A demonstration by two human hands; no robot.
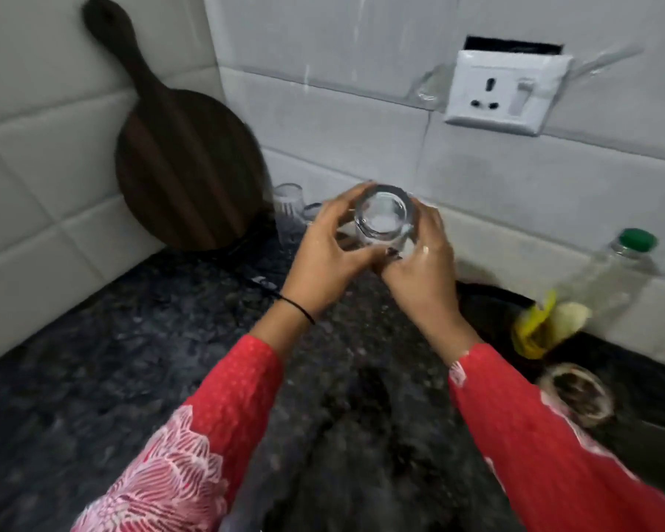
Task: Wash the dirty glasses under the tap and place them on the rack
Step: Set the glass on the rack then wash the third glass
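Observation:
A clear drinking glass is held above the dark granite counter, its mouth facing the camera. My left hand grips its left side and my right hand grips its right side and base. Both hands look wet. Behind my left hand, two more clear glasses stand on the counter by the wall: one next to the board and one partly hidden by my fingers. No tap or rack is in view.
A dark round wooden board leans in the wall corner. The sink is at the right, with a yellow scrubber, a green-capped plastic bottle and a small round jar. A wall socket sits above.

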